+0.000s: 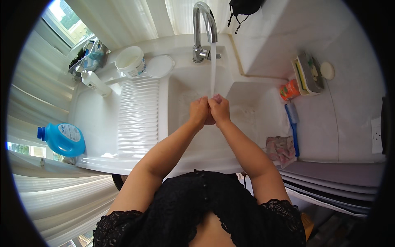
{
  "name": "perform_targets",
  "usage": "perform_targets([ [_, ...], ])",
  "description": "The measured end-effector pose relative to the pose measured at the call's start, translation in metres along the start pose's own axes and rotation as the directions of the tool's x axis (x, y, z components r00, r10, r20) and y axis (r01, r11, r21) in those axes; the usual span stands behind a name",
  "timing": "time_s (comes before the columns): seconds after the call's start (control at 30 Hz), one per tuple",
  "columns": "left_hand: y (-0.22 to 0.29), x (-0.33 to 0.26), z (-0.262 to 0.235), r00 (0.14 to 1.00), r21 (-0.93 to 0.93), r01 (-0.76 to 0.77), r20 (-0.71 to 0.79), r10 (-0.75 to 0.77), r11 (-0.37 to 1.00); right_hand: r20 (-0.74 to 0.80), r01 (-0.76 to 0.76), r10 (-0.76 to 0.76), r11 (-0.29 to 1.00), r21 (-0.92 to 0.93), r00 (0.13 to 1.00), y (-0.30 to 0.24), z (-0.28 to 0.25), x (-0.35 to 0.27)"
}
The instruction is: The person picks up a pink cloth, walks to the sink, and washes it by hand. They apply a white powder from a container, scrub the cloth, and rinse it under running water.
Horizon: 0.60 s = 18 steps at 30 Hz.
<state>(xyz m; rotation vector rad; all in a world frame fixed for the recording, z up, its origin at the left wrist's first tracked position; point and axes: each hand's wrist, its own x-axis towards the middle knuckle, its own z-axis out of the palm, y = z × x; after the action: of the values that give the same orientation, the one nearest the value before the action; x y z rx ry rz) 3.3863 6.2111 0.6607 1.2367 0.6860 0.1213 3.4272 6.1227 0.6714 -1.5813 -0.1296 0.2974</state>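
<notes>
Over the white sink (173, 103), my left hand (199, 110) and my right hand (220, 109) are pressed side by side, both closed on a bunched pinkish cloth (210, 120). Bits of it show above the fists and below, between the wrists; the fingers hide the rest. A chrome tap (197, 31) runs at the back of the sink. Its water stream (213, 68) falls straight down to the far side of my hands, beside the cloth's upper end.
Left of the basin lie a ribbed washboard (138, 115), a white tub (129, 61), its lid (161, 66), a white bottle (96, 84) and a blue detergent jug (67, 139). Rightward are an orange container (289, 90), a blue brush (292, 119), a patterned rag (281, 150) and a sponge holder (306, 78).
</notes>
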Motion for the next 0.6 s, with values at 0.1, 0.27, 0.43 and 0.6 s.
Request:
perform_targets([
  [0.1,0.01,0.005,-0.011,0.996,-0.032,0.066,0.056,-0.064,0.997,0.125,-0.216,0.193,0.953,0.211,0.973,-0.005,-0.016,0.017],
  [0.27,0.042,-0.038,-0.017,0.914,0.003,0.17,0.373,-0.159,0.985,0.282,-0.221,0.202,0.974,0.039,0.938,-0.036,-0.021,0.005],
  [0.43,0.014,-0.014,-0.027,0.903,-0.391,0.384,0.347,-0.253,0.837,0.298,-0.005,0.024,0.998,-0.063,0.954,-0.041,-0.022,-0.002],
  [0.6,0.038,-0.008,-0.05,0.933,-0.764,0.334,0.352,-0.077,0.551,0.197,-0.147,0.165,0.984,-0.105,0.966,-0.047,-0.064,0.008],
])
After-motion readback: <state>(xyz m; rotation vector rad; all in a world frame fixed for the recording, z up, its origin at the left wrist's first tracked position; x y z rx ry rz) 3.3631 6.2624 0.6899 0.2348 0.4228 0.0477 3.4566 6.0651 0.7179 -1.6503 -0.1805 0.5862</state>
